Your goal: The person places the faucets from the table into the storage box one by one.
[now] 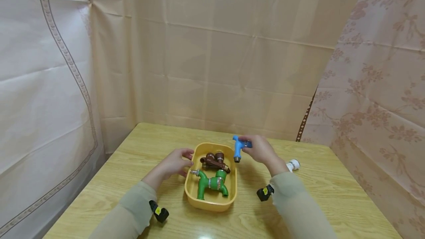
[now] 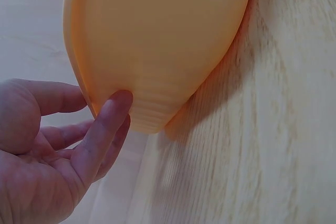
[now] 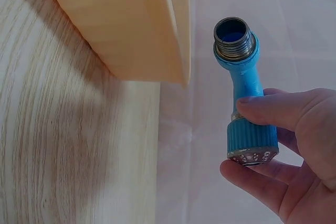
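Observation:
A blue plastic tap with a threaded metal end is in my right hand, held above the table just past the basin's right rim. The right wrist view shows thumb and fingers pinching the tap around its ribbed collar. My left hand rests at the left side of a yellow plastic basin, its fingertips touching the wall, its fingers loosely extended. Inside the basin lie brown taps, overlapping so that their number is unclear, and green tap pieces nearer to me.
A white tap-like piece lies on the wooden table beyond my right wrist, partly hidden by it. Behind the table hangs a beige curtain, with patterned cloths at both sides.

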`<state>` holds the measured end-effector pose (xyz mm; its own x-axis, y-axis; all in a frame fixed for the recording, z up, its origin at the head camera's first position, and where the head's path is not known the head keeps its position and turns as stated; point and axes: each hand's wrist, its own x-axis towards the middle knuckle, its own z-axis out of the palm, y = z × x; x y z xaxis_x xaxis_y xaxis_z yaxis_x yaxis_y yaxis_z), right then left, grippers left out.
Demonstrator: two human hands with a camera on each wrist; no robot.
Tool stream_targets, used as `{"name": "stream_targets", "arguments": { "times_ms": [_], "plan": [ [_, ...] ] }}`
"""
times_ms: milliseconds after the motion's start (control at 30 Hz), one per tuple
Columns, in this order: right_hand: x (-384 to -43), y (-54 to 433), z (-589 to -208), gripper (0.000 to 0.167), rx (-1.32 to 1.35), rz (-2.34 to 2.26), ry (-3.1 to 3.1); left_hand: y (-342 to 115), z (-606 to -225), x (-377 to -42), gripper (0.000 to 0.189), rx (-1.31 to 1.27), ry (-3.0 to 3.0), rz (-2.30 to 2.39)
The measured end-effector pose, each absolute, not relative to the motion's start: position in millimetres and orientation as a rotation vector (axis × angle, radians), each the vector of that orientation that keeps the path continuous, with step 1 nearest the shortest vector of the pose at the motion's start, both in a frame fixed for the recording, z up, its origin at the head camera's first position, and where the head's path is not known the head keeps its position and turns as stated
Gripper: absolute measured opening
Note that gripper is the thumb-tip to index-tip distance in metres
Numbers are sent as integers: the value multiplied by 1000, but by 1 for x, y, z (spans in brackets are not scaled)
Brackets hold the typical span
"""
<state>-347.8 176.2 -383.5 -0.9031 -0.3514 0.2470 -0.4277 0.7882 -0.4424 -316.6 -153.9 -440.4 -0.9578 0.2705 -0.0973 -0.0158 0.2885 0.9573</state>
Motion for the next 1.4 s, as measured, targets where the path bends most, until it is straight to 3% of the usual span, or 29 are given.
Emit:
{"name": "stream_targets", "arguments": {
  "times_ms": [1400],
  "plan": [
    [-346,118,-386,35,768,659,-2811,-156,-440,-315,52,250,2299,1736]
  ]
}}
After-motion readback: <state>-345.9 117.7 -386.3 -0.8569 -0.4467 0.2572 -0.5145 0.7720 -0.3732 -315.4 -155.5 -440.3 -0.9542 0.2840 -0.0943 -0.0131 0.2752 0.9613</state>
